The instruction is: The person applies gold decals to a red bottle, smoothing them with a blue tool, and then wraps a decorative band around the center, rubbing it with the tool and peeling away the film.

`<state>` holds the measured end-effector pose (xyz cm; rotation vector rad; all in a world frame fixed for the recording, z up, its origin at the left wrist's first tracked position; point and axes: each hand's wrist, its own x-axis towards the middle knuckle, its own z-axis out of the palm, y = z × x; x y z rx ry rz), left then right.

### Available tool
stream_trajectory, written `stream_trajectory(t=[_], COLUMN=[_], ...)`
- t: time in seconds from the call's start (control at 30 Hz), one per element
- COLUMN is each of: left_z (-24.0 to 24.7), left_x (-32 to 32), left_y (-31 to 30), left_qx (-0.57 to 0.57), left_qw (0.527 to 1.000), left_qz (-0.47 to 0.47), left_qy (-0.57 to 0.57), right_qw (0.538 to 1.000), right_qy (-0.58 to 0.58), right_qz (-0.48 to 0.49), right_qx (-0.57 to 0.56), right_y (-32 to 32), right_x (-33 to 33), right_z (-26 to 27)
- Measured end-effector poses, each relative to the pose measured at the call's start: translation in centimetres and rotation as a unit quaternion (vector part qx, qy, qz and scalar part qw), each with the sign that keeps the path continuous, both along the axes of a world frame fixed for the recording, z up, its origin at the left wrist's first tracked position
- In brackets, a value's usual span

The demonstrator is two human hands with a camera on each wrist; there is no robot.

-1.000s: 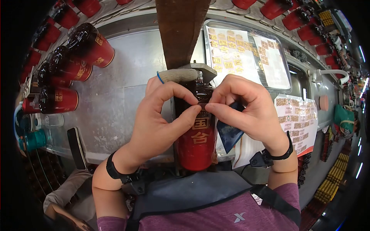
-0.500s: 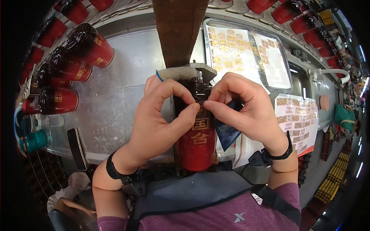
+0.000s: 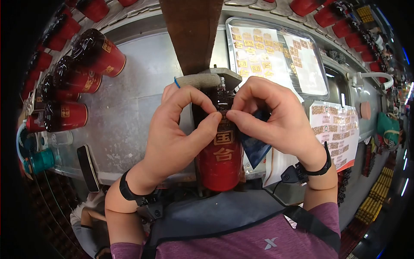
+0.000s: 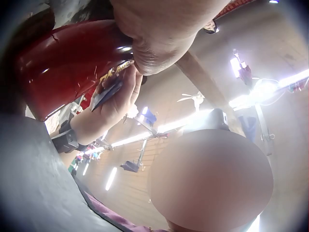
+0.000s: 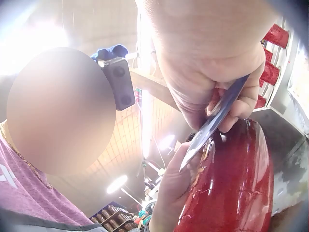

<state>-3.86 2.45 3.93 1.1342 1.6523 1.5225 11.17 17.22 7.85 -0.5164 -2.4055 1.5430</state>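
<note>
A red bottle (image 3: 222, 172) with a dark neck lies in front of me, its neck end at a metal plate (image 3: 230, 78). Large gold characters (image 3: 223, 140) mark its side. My left hand (image 3: 177, 131) pinches the edge of a small decal at the bottle's shoulder with thumb and forefinger. A grey knit finger cover (image 3: 198, 81) sits on another finger, stretched across the neck. Opposite, my right hand (image 3: 276, 118) has thumb and forefinger pinched at the same decal, mostly hidden by the fingertips. Its other fingers curl round a flat, dark blue pointed blade (image 5: 212, 123).
Several red bottles (image 3: 67, 116) stand on the left of the metal table, near a phone (image 3: 88, 168). A tray (image 3: 321, 82) with gold decal sheets lies at the back right, another printed sheet (image 3: 334, 129) nearer. A brown beam (image 3: 192, 39) rises behind the plate.
Both hands stay pinched at the bottle's shoulder, with the fingertips slightly nearer the neck. The blade remains in the right hand. In the background, a person at lower left has shifted.
</note>
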Motion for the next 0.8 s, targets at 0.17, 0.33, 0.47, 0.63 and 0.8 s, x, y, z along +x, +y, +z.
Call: stream_trajectory(t=[0.17, 0.33, 0.47, 0.63, 0.8], left_z=[-0.2, 0.0, -0.1, 0.5, -0.5], left_x=[0.1, 0.5, 0.2, 0.3, 0.6], left_y=[0.0, -0.2, -0.5, -0.5, -0.2], left_qx=[0.003, -0.014, -0.031, 0.014, -0.011], left_qw=[1.000, 0.997, 0.996, 0.976, 0.982], left_qz=[0.002, 0.016, -0.003, -0.003, -0.008], left_qy=[-0.011, -0.070, -0.079, -0.219, -0.189], right_qw=[1.000, 0.999, 0.993, 0.972, 0.956], right_qy=[-0.017, -0.020, -0.019, -0.030, -0.025], right_qz=[-0.004, -0.012, -0.047, -0.124, -0.114], right_qx=[-0.017, -0.043, -0.104, -0.196, -0.269], right_y=[-0.1, -0.3, -0.3, 0.2, -0.5], right_x=[0.1, 0.3, 0.5, 1.9, 2.4], right_z=[0.2, 0.0, -0.2, -1.8, -2.5])
